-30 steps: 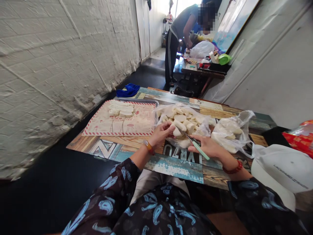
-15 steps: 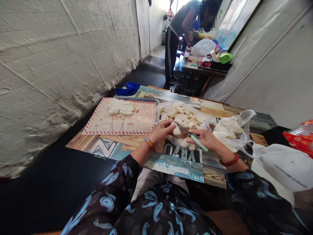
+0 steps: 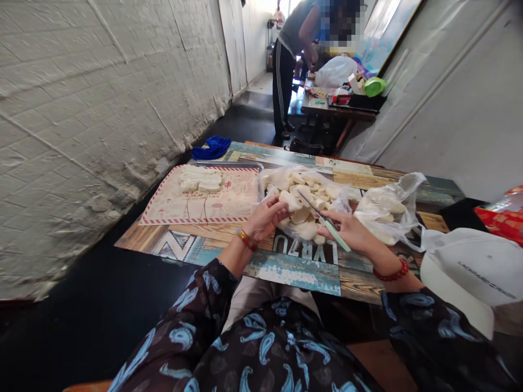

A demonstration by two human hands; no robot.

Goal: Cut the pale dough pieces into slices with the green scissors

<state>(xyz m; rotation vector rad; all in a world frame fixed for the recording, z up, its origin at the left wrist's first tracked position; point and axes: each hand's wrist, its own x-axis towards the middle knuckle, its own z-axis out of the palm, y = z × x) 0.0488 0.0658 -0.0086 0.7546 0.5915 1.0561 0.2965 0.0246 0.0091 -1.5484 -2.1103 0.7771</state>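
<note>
My left hand (image 3: 265, 216) pinches a pale, rounded food slice (image 3: 290, 202) between thumb and fingers; I cannot tell what food it is. In my right hand (image 3: 347, 230) is a knife (image 3: 337, 236) with a pale green handle. Its thin dark blade points forward and left, just right of the held slice and apart from it. Beneath both hands, a heap of similar pale slices (image 3: 314, 188) lies in an open clear plastic bag (image 3: 273, 177). To the left, several white pieces (image 3: 200, 178) rest on a printed paper sheet (image 3: 163, 206) with a red-striped border, on a metal tray (image 3: 258, 165).
Another plastic bag (image 3: 386, 209) of pale pieces sits right on the patterned table (image 3: 294, 275). A white cap (image 3: 469, 267) and a red package (image 3: 504, 215) are farther right. A blue cloth (image 3: 211, 148) lies at the far-left corner. Beyond, a person (image 3: 292, 49) bends over another table (image 3: 327, 109).
The knife blade has come away from the held slice. My left hand has shifted slightly left and tilted the slice; my right hand has moved slightly right with the knife.
</note>
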